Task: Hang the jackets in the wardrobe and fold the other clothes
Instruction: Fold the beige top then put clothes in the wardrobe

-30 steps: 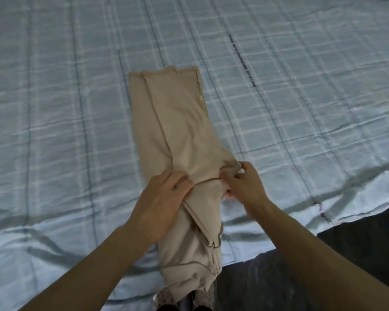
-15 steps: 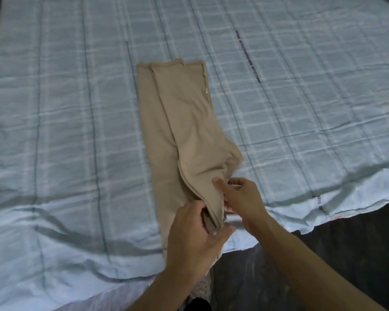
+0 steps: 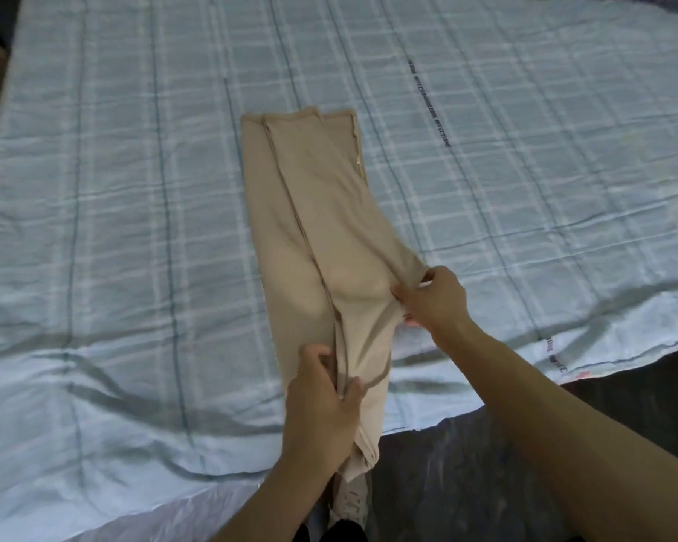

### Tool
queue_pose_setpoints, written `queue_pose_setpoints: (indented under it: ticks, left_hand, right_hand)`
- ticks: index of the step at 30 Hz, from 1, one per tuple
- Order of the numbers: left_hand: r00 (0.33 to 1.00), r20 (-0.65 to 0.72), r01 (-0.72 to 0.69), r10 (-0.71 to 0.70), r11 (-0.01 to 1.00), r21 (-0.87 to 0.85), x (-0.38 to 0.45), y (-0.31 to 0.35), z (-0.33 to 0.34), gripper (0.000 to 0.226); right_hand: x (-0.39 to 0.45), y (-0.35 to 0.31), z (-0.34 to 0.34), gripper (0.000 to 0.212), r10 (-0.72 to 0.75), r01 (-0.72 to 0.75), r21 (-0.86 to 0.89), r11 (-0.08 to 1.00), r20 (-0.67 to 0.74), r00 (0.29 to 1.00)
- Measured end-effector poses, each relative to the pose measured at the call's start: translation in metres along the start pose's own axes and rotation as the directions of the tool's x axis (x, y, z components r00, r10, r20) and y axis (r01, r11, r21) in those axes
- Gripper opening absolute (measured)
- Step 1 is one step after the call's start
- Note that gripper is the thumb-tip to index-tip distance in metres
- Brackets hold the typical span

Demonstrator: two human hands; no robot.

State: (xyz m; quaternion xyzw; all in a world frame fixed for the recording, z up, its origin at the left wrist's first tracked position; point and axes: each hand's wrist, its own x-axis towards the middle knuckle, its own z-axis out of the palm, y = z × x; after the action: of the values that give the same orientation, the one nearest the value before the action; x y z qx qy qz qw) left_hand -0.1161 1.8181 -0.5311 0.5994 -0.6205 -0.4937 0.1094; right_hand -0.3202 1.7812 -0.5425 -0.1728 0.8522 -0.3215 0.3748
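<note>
Beige trousers (image 3: 314, 197) lie lengthwise on the bed, one leg folded over the other, cuffs at the far end and the waist end hanging over the near edge. My left hand (image 3: 321, 400) grips the fabric's seam edge near the bed's edge, thumb and fingers pinched round it. My right hand (image 3: 433, 299) pinches the right side of the trousers at the crotch bulge, pulling it outward. The lowest part of the trousers is hidden behind my left hand.
A pale blue checked bedsheet (image 3: 134, 228) covers the bed, wrinkled near the front edge. Dark floor (image 3: 447, 483) lies below the bed's edge. A dark garment (image 3: 642, 0) shows at the far right corner. A shoe (image 3: 351, 502) is under the hanging fabric.
My left hand slid from the middle of the trousers down toward the bed's edge and took the seam edge. My right hand stayed at the right side, keeping its pinch.
</note>
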Motion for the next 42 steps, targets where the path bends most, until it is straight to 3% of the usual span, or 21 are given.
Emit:
queue_pose_setpoints:
  ticks: [2,4,5,7,9,13,16,20,24,27,30,33,35,37,39,41,42]
  left_hand:
    - [0.979,-0.060,-0.171,0.196,0.943,0.286,-0.003,-0.001,-0.008,0.061]
    - [0.893,0.000,-0.391,0.450,0.776,0.496,-0.003,-0.001,-0.013,0.066]
    - [0.841,0.066,-0.475,0.536,0.675,0.565,-0.003,-0.002,-0.012,0.062]
    - [0.772,0.214,-0.578,0.598,0.522,0.627,-0.002,-0.009,-0.006,0.056]
    - [0.754,0.314,-0.611,0.578,0.441,0.657,-0.004,-0.022,-0.002,0.051]
    - [0.753,0.424,-0.623,0.504,0.336,0.706,-0.005,-0.047,-0.009,0.062]
    - [0.678,0.482,-0.702,0.555,0.293,0.649,-0.002,-0.062,-0.022,0.071]
    - [0.595,0.583,-0.788,0.552,0.261,0.557,-0.002,-0.071,-0.050,0.088]
    - [0.520,0.651,-0.844,0.553,0.213,0.493,0.000,-0.067,-0.062,0.085]
    - [0.490,0.646,-0.856,0.585,0.185,0.482,0.001,-0.062,-0.062,0.077]
    - [0.462,0.658,-0.870,0.594,0.162,0.465,0.003,-0.057,-0.062,0.059]
    - [0.453,0.606,-0.872,0.654,0.186,0.452,0.006,-0.054,-0.063,0.038]
    - [0.497,0.539,-0.859,0.681,0.296,0.418,0.004,-0.054,-0.062,0.023]
    - [0.607,0.458,-0.795,0.650,0.495,0.351,0.001,-0.051,-0.063,0.007]
    - [0.742,0.367,-0.665,0.561,0.687,0.294,0.002,-0.045,-0.066,0.006]
    - [0.816,0.269,-0.568,0.512,0.798,0.203,0.009,-0.037,-0.068,0.004]
    - [0.837,0.220,-0.537,0.501,0.830,0.153,0.013,-0.030,-0.070,0.005]
  right_hand:
    - [-0.010,0.010,-0.003,0.060,-0.232,0.206,-0.234,0.950,-0.086,0.969]
    - [-0.023,0.018,-0.001,0.058,-0.558,0.503,-0.358,0.787,-0.066,0.827]
    - [-0.030,0.020,0.003,0.051,-0.685,0.632,-0.409,0.659,0.021,0.728]
    - [-0.040,0.029,0.013,0.046,-0.780,0.777,-0.475,0.413,0.256,0.571]
    - [-0.049,0.045,0.021,0.055,-0.716,0.813,-0.503,0.293,0.448,0.536]
    - [-0.049,0.077,0.017,0.070,-0.474,0.793,-0.597,0.126,0.666,0.576]
    - [-0.050,0.078,0.012,0.067,-0.515,0.819,-0.546,0.175,0.658,0.549]
    - [-0.066,0.086,-0.005,0.051,-0.666,0.883,-0.420,0.210,0.600,0.444]
    - [-0.082,0.103,-0.018,0.075,-0.654,0.877,-0.451,0.165,0.616,0.440]
    - [-0.085,0.110,-0.016,0.098,-0.561,0.863,-0.504,0.038,0.704,0.435]
    - [-0.080,0.115,-0.009,0.103,-0.578,0.857,-0.516,-0.001,0.699,0.420]
    - [-0.074,0.117,-0.005,0.094,-0.625,0.864,-0.504,0.017,0.669,0.403]
    - [-0.072,0.118,-0.004,0.084,-0.656,0.876,-0.479,0.062,0.642,0.398]
    - [-0.071,0.112,-0.004,0.065,-0.707,0.892,-0.419,0.169,0.579,0.406]
    - [-0.069,0.098,-0.006,0.041,-0.756,0.904,-0.313,0.293,0.503,0.419]
    - [-0.067,0.081,-0.010,0.024,-0.759,0.880,-0.152,0.450,0.454,0.467]
    - [-0.066,0.072,-0.012,0.020,-0.728,0.830,-0.075,0.553,0.442,0.525]
